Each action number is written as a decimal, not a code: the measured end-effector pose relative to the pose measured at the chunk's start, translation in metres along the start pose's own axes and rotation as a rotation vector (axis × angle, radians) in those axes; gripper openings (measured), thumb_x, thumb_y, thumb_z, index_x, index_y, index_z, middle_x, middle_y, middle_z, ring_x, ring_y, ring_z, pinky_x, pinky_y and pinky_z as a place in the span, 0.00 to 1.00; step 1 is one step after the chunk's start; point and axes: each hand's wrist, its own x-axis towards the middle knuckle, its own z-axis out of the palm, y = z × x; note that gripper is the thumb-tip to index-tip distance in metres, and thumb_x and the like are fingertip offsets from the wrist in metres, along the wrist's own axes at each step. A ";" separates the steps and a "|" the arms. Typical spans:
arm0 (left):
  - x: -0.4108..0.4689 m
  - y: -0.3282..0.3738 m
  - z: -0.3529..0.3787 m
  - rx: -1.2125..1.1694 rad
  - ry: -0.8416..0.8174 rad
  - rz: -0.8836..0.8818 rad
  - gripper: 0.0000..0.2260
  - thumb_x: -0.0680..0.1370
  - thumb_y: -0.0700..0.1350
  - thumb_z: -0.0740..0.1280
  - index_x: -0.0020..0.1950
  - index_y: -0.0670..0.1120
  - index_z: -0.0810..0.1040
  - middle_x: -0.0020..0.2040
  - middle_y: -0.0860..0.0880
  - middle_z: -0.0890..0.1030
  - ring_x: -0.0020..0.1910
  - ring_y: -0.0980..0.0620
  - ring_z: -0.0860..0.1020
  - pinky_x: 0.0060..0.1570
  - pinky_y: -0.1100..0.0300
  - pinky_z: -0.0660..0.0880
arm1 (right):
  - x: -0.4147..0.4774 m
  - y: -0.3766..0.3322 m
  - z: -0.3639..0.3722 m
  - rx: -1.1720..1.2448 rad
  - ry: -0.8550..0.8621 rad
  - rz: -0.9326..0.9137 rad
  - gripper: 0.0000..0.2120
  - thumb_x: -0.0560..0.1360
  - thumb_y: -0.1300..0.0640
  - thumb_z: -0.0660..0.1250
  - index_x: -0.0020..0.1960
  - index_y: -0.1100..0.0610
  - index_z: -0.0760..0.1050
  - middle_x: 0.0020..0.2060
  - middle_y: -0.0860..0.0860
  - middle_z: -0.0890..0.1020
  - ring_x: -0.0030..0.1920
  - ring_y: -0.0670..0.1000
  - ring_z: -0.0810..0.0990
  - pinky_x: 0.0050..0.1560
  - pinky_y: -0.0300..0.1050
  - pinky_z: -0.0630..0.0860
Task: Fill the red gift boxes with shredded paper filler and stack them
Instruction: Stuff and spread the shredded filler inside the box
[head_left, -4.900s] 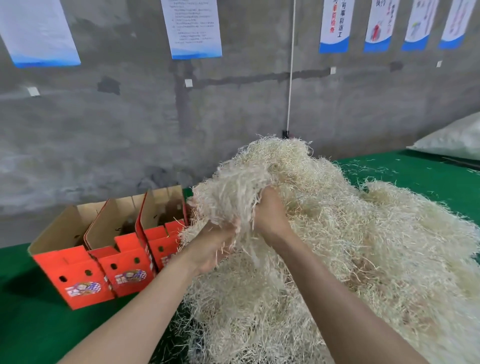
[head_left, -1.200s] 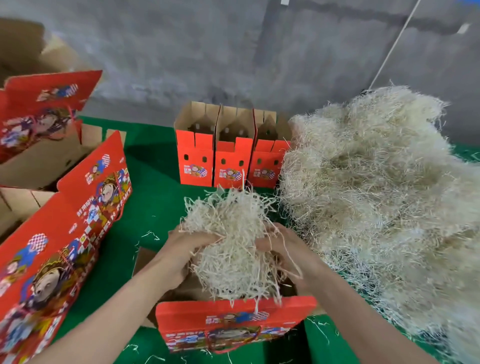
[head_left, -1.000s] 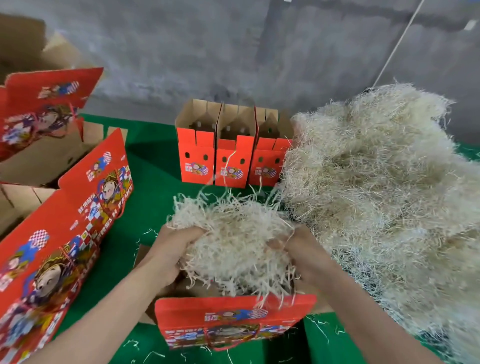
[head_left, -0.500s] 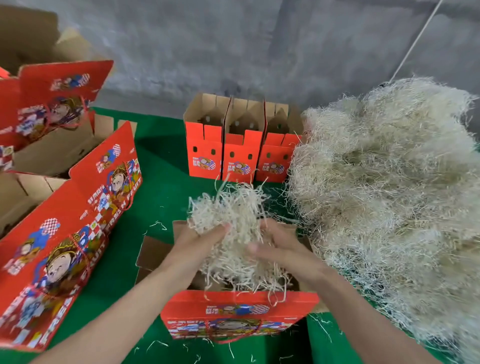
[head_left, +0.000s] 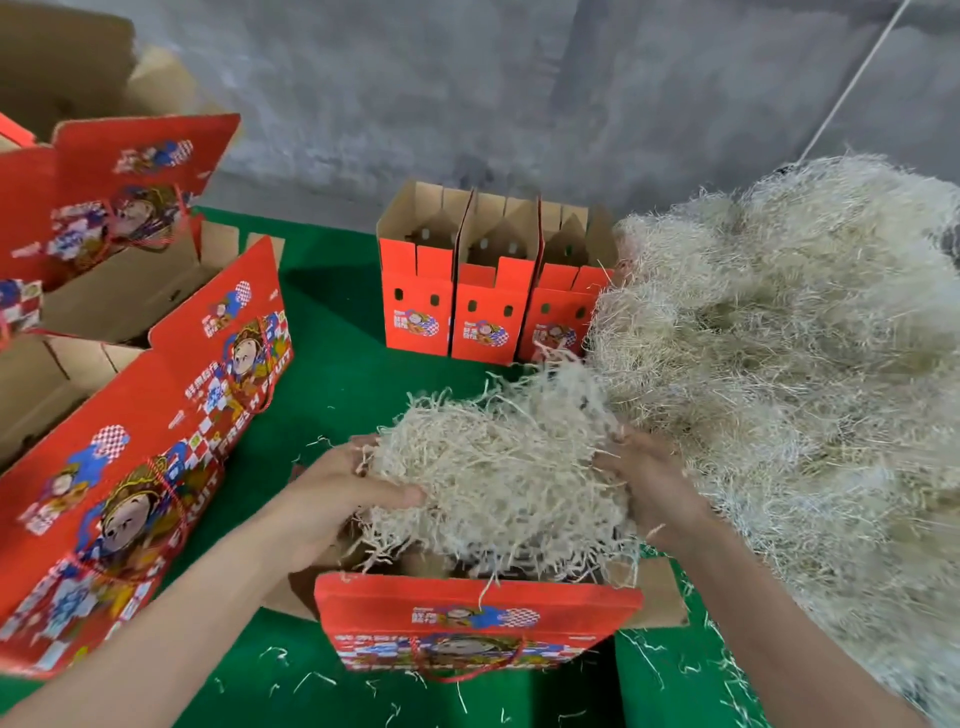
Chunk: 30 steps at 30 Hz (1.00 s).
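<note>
An open red gift box (head_left: 478, 623) stands right in front of me on the green table. A clump of pale shredded paper (head_left: 498, 467) sits over its opening. My left hand (head_left: 343, 488) grips the clump's left side, thumb curled over the strands. My right hand (head_left: 649, 483) holds its right side, fingers buried in the paper. The large heap of shredded paper (head_left: 789, 374) fills the right of the table.
Three small red boxes (head_left: 483, 306) stand open at the back, against the heap. Larger open red boxes (head_left: 130, 467) lie at the left, with more stacked at the far left (head_left: 93, 208). A grey concrete wall rises behind. Loose strands dot the green table (head_left: 337, 374).
The clump, bunched narrow between my hands half a second ago, has spread wide over the box opening, and my hands have moved apart to its sides.
</note>
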 end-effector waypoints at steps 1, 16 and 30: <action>0.001 -0.001 0.005 0.021 -0.028 0.020 0.41 0.62 0.35 0.76 0.70 0.49 0.62 0.60 0.50 0.74 0.57 0.55 0.71 0.62 0.58 0.61 | -0.001 -0.001 0.006 -0.004 -0.129 -0.018 0.10 0.75 0.63 0.62 0.54 0.54 0.74 0.30 0.45 0.80 0.27 0.43 0.74 0.29 0.34 0.73; 0.005 0.010 0.010 -0.007 0.096 -0.025 0.16 0.60 0.38 0.73 0.46 0.42 0.74 0.57 0.41 0.76 0.62 0.42 0.70 0.67 0.44 0.59 | -0.002 -0.001 0.021 -0.215 0.042 -0.029 0.10 0.73 0.61 0.67 0.41 0.47 0.71 0.34 0.49 0.81 0.20 0.43 0.72 0.22 0.35 0.68; 0.009 0.002 0.034 -0.029 -0.034 0.124 0.27 0.64 0.32 0.73 0.63 0.39 0.73 0.53 0.42 0.82 0.56 0.43 0.78 0.61 0.52 0.70 | -0.003 -0.009 0.030 -0.202 -0.441 0.006 0.16 0.67 0.52 0.71 0.52 0.49 0.71 0.31 0.38 0.80 0.31 0.38 0.76 0.30 0.30 0.69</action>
